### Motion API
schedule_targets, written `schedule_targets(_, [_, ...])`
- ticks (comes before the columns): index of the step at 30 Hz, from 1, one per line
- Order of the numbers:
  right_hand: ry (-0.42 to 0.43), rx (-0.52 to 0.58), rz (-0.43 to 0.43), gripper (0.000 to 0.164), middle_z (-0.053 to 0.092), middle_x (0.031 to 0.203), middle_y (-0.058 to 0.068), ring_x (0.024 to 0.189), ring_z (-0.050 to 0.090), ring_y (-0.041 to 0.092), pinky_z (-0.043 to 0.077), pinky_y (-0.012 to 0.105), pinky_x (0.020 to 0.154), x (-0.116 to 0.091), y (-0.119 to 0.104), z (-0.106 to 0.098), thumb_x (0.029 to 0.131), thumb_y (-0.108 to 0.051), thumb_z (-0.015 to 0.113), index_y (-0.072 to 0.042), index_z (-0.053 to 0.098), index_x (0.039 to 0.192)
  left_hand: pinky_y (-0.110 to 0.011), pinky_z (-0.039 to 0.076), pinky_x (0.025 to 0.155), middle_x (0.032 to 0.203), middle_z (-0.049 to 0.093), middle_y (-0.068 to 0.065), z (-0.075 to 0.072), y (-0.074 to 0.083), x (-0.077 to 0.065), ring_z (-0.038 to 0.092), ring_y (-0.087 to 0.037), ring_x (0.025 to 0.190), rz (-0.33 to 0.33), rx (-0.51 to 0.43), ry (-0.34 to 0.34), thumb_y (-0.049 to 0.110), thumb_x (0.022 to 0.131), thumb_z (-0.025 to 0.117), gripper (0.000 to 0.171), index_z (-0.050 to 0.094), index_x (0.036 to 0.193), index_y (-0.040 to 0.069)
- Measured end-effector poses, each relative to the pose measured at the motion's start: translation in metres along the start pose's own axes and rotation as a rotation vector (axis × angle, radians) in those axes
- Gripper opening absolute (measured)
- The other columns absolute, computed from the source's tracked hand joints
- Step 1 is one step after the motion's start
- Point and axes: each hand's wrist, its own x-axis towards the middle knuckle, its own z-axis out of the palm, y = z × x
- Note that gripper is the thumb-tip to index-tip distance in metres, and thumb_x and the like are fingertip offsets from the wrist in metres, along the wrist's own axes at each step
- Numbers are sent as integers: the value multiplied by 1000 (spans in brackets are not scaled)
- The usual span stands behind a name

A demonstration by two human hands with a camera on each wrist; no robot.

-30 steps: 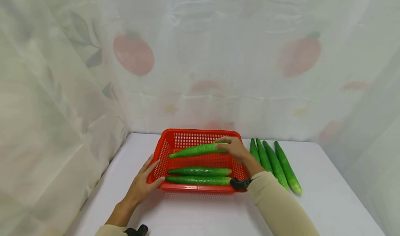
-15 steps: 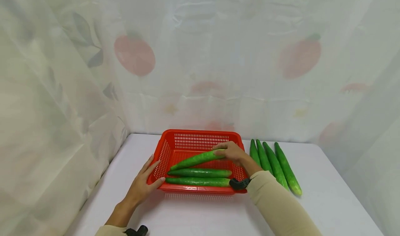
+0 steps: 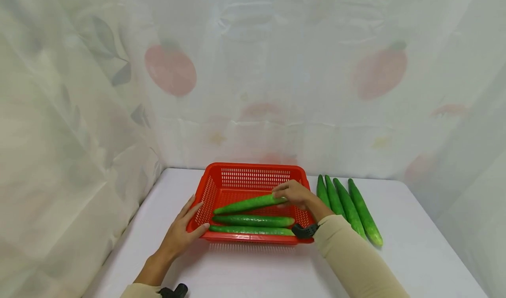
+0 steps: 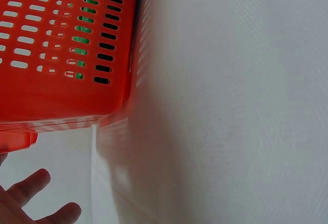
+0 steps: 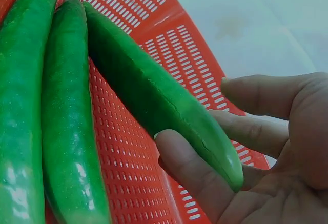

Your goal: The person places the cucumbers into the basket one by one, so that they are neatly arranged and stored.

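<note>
The long green cucumber (image 3: 245, 205) is inside the red plastic basket (image 3: 253, 238), pinched near its paler, thick end by the grip of the right hand (image 3: 294, 194). From this grip it extends to the left, and its thin tip lies lower than the held end. I judge that the step in hand is laying it in the basket, beside the others. The next move would call for lowering the held end until the cucumber lies flat, then loosening the fingers without rolling it.

Nearer to the person than the grip lie two more cucumbers, the middle one (image 3: 253, 220) and the front one (image 3: 251, 230), side by side. To the right of the grip, outside the basket, four cucumbers (image 3: 364, 212) lie on the white surface (image 3: 245, 271).

The right hand comes over the basket's right side. In the right wrist view, its thumb (image 5: 184, 165) is on the near face of the cucumber and fingers are behind it, partly hidden; one finger stands off above.

Well to the left of this grip, the left hand (image 3: 178, 236) holds nothing: its fingers are spread wide and rest at the basket's left rim.
</note>
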Motion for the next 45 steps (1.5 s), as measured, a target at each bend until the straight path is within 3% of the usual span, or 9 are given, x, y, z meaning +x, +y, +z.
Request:
schedule_targets(9, [31, 27, 47, 29, 56, 125, 21, 119, 48, 45, 52, 52, 78, -3, -4, 0, 94, -12, 63, 5, 64, 117, -65, 36, 94, 157, 23, -2, 0, 2, 1, 29, -36, 137, -7, 2, -1, 41, 86, 70, 67, 49, 142, 13])
schedule_targets(14, [36, 56, 50, 35, 51, 130, 27, 116, 51, 45, 51, 52, 81, -5, -5, -2, 95, -14, 62, 6, 59, 123, -65, 35, 95, 157, 23, -3, 0, 4, 2, 29, -35, 137, -3, 2, -1, 40, 86, 70, 67, 49, 142, 12])
schedule_targets(21, [58, 114, 24, 32, 49, 128, 28, 113, 52, 45, 52, 49, 81, -7, -8, -8, 94, -15, 63, 3, 61, 120, -65, 38, 93, 157, 23, -3, -1, 5, 2, 30, -37, 136, -4, 8, -5, 40, 86, 70, 67, 49, 143, 13])
schedule_targets(24, [55, 145, 6, 33, 48, 131, 27, 117, 49, 46, 48, 54, 87, -12, -13, -10, 94, -16, 64, 3, 60, 121, -64, 39, 92, 157, 23, -3, -2, 4, 3, 31, -37, 135, -2, 7, -4, 40, 86, 70, 67, 49, 143, 13])
schedule_targets(28, [50, 162, -35, 41, 44, 137, 25, 120, 48, 46, 44, 58, 90, -21, -22, -14, 95, -15, 63, 5, 54, 129, -63, 40, 92, 157, 22, -2, -3, 4, 3, 31, -37, 135, -6, 2, -3, 41, 86, 70, 67, 48, 143, 13])
schedule_targets(36, [41, 158, -112, 49, 37, 140, 28, 121, 47, 44, 47, 53, 88, -47, -36, -22, 97, -16, 59, 9, 44, 136, -64, 38, 93, 157, 23, -3, -1, 4, 1, 30, -36, 136, -6, 5, -6, 40, 86, 70, 67, 49, 143, 13])
schedule_targets(45, [78, 143, -202, 53, 46, 135, 24, 115, 54, 36, 50, 49, 86, -81, -57, -29, 95, -21, 63, 6, 44, 137, -64, 37, 94, 157, 23, -3, -1, 5, -1, 30, -36, 136, -6, 5, -1, 41, 85, 70, 67, 49, 143, 13])
